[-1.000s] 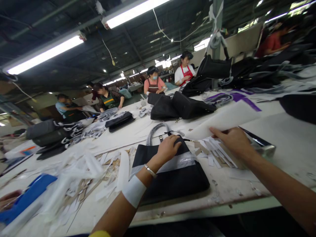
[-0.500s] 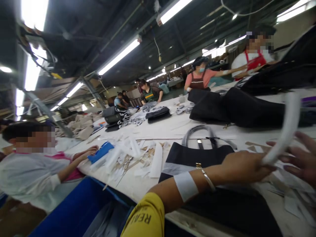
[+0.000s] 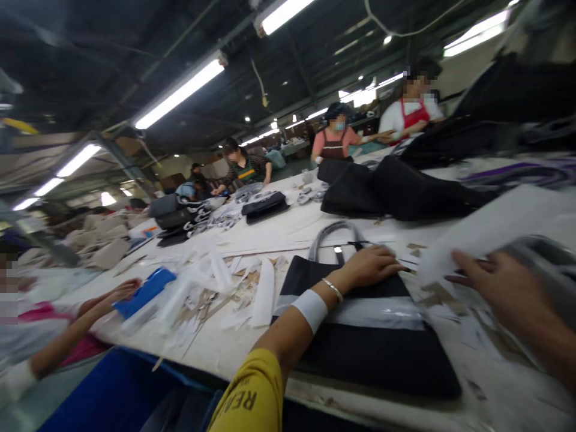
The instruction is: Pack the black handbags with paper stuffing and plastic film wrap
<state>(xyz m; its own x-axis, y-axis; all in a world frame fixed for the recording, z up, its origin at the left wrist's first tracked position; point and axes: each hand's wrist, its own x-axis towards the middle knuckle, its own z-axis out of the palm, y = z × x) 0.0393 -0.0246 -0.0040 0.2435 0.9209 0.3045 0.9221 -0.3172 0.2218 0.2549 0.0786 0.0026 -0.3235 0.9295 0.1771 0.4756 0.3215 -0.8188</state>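
A black handbag (image 3: 360, 354) lies flat on the table, a clear plastic band (image 3: 378, 313) across it and a grey wrapped handle (image 3: 335, 227) at its top. My left hand (image 3: 371, 266) rests on the bag's upper edge, fingers stretched out and holding nothing. To the right, my right hand (image 3: 508, 288) has its fingers closed at the lower edge of a white foam-like sheet (image 3: 499, 222). The far end of that sheet runs out past the right side of the view.
White and brown scraps (image 3: 216, 294) litter the table to the left, beside a blue piece (image 3: 146, 292) near a co-worker's hands. Black bags (image 3: 396, 189) lie behind. A blue bin (image 3: 117, 390) stands below the table edge. Several other people work around the table.
My left hand has let go of the curved white strip and come down onto the bag. My right hand now has the white sheet. The view has turned right.
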